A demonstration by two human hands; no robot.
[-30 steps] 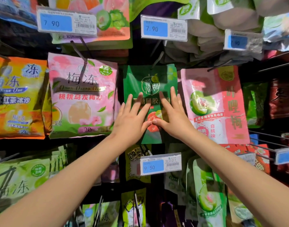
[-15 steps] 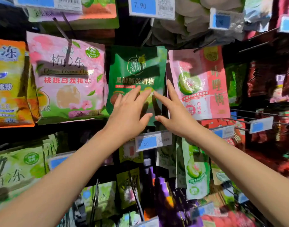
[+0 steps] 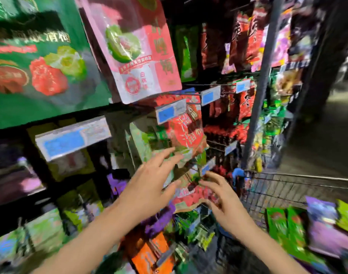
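Left hand [image 3: 149, 186] and right hand [image 3: 226, 202], fingers spread, are flanking a red snack pouch [image 3: 189, 195]. Its label is blurring beyond reading.

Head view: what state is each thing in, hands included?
left hand, open, fingers spread toward the low red packet
right hand, fingers curved beside that packet; grip unclear in blur
low red packet, between the hands, blurred
pink packet, hanging, tilted
cart, holds green packets

peg rack [image 3: 190, 84] — blue price tags [image 3: 72, 138] | grey post [image 3: 262, 86] | floor [image 3: 327, 139], perhaps concrete | wire cart [image 3: 277, 187]
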